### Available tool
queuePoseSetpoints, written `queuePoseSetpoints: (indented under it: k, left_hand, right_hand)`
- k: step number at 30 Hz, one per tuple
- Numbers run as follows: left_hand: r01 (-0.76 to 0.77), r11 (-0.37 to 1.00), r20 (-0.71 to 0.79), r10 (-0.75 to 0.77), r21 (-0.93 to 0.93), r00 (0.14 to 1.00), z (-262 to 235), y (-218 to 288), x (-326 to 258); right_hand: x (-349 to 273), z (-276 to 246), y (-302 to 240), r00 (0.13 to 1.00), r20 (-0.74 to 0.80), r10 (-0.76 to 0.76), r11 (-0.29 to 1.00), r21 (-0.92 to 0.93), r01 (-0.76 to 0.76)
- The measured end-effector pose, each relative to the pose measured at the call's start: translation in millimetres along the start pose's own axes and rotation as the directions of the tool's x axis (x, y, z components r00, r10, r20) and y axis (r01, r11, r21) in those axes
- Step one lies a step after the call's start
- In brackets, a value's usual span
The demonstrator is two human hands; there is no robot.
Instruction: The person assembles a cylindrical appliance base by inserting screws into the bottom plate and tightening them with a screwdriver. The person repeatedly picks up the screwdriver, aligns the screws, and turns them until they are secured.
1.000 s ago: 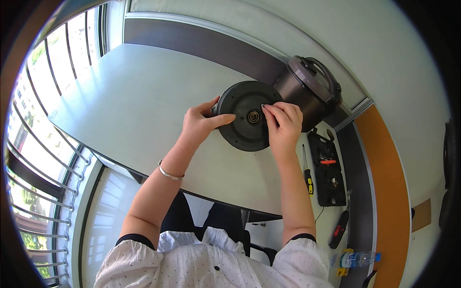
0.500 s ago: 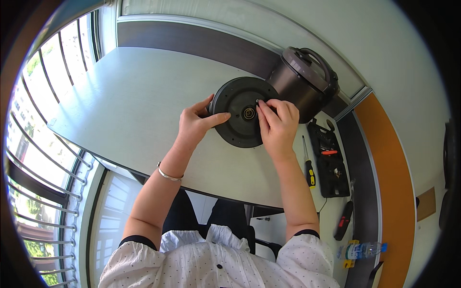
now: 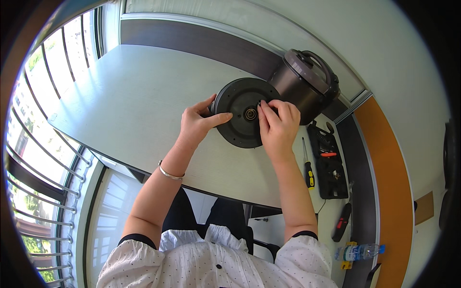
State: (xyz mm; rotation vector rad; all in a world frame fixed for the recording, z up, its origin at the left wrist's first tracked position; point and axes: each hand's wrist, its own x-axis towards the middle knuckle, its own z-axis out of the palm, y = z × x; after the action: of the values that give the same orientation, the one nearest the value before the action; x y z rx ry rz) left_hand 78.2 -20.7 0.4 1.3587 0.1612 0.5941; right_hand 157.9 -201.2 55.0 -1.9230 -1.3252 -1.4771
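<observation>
Pale and wide, the table [image 3: 144, 91] spreads before us, with barred windows on our left and a dark, handled pot [image 3: 300, 89] standing near the back wall on our right. Between our two hands we have a round black disc [image 3: 242, 134], its ringed face turned up toward us. Our left hand [image 3: 196, 126] grips its left rim, thumb flat on the face and fingers behind. Our right hand [image 3: 281, 126] comes over the right side, its grip pinched on a small piece [image 3: 260, 102] at the face, too small for us to identify. Being round, the disc gives us no long axis; what counts is that the right fingertips sit just beyond and to the right of the brass-coloured ring [image 3: 250, 114] at its middle, nearer to it than our left thumb. We cannot tell whether the disc touches the table.
</observation>
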Motion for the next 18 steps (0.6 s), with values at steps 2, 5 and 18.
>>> queuePoseSetpoints:
  k: [2,5,18]
  left_hand:
    - [0.0,1.0,-0.002,0.0,-0.004,1.0,0.0,0.9,-0.5]
    - [0.004,1.0,0.0,-0.004,-0.001,1.0,-0.8,2.8,-1.2]
    - [-0.056,0.998,-0.006,0.056,-0.006,0.998,-0.8,-0.2,-2.5]
  right_hand:
    - [-1.0,1.3,-1.1,1.0,-0.002,-0.004,1.0,0.0,0.004]
    - [-2.7,3.1,-1.6,0.998,-0.019,0.061,0.998,0.036,-0.06]
    - [-109.6,-101.8,89.4,0.782,0.262,0.566,0.818,-0.297,-0.493]
